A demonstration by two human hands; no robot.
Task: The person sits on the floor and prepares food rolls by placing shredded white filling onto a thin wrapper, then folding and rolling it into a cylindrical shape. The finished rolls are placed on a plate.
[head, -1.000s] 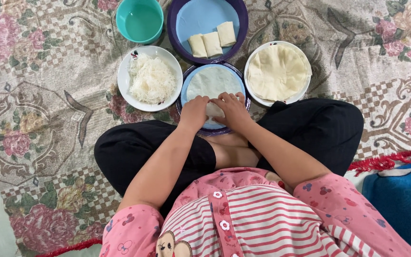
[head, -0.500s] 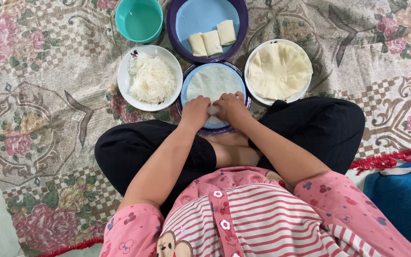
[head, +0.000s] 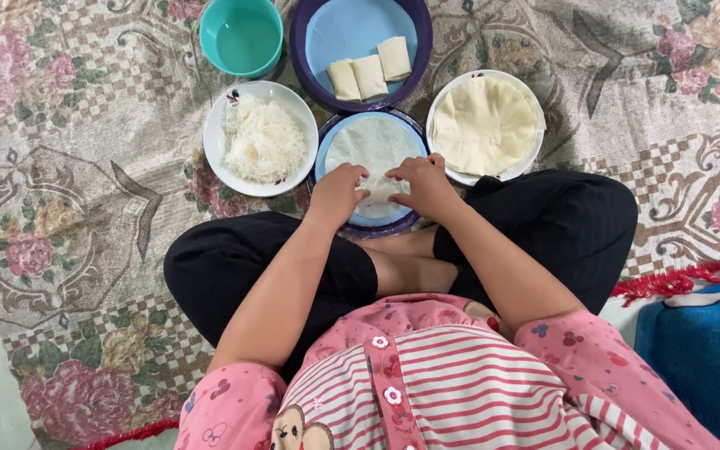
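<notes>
Both hands have barely shifted, left hand (head: 337,193) and right hand (head: 423,185) fingers curled, pinching the wrapper (head: 374,150).

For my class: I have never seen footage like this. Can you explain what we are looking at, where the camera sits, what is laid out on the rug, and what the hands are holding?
There is no machine here. The single view comes from a camera worn on a person's head, looking down at their own lap and crossed legs. They sit on a patterned rug. The left hand and right hand press on a thin white wrapper sheet lying on a small blue plate, folding its near edge. Around it stand a white plate of fine white noodles, a white plate of stacked round wrappers, a large blue plate bearing three folded rolls, and a teal bowl, apparently holding clear liquid.
</notes>
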